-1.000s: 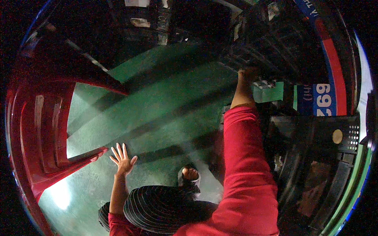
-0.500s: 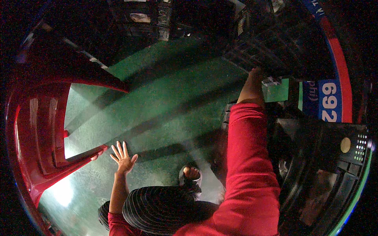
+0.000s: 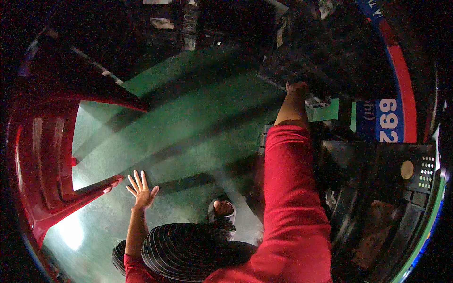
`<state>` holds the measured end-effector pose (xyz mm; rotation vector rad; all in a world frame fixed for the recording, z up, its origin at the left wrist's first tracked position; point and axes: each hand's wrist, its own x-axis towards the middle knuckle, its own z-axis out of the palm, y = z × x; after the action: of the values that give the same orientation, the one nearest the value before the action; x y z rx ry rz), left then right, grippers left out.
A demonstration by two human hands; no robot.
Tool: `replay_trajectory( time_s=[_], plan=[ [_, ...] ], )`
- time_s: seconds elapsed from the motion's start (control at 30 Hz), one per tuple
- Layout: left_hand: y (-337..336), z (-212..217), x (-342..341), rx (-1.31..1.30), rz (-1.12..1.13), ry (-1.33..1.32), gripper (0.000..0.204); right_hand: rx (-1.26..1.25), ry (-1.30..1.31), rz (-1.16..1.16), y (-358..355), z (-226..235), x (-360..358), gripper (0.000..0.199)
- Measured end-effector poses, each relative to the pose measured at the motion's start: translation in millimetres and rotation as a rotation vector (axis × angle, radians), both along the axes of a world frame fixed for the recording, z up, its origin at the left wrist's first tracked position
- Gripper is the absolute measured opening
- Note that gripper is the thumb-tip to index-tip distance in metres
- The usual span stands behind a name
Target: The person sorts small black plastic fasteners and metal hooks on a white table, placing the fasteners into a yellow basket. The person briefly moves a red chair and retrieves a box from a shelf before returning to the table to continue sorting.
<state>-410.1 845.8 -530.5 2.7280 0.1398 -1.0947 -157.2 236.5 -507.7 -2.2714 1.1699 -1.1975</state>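
Green floor (image 3: pixel 193 115) here, its top end lost in shadow — open between the dark crate (image 3: pixel 321 61), upper right, edges murky, and the red plastic seat (image 3: pixel 42 165) at left. Right arm (image 3: pixel 292 165) stretched out, right hand (image 3: pixel 297 87) at the crate, grip too dark to tell — left hand (image 3: pixel 141 194) fanned wide near the seat.

To your right, you face a blue-and-red sign (image 3: pixel 400 96) with large white numerals, smaller pale letters beside them and white lettering towards its far end. Ahead, your dark crate (image 3: pixel 188 34) carries faint pale lettering.
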Motion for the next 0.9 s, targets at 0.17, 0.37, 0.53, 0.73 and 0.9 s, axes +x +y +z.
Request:
replay_trajectory(
  time_s=[0.17, 0.37, 0.53, 0.73, 0.9],
  plan=[
    [-2, 3, 1, 0.0, -0.012, 0.011, 0.093, 0.089, -0.024, -0.085, 8, 0, -18, 0.04],
    [3, -3, -2, -0.044, -0.021, -0.05, 0.092, 0.308, -0.105, -0.302, 57, -3, -22, 0.041],
    [3, -3, -4, -0.043, -0.01, -0.063, 0.092, 0.346, 0.229, -0.068, 166, -12, -32, 0.042],
    [6, 1, -6, -0.047, 0.005, -0.059, 0.093, -0.98, 1.057, 0.412, 164, 6, -6, 0.048],
    [5, -2, -4, -0.077, 0.001, -0.034, 0.093, -1.543, 1.487, -0.193, 62, -40, 25, 0.055]
  ],
)
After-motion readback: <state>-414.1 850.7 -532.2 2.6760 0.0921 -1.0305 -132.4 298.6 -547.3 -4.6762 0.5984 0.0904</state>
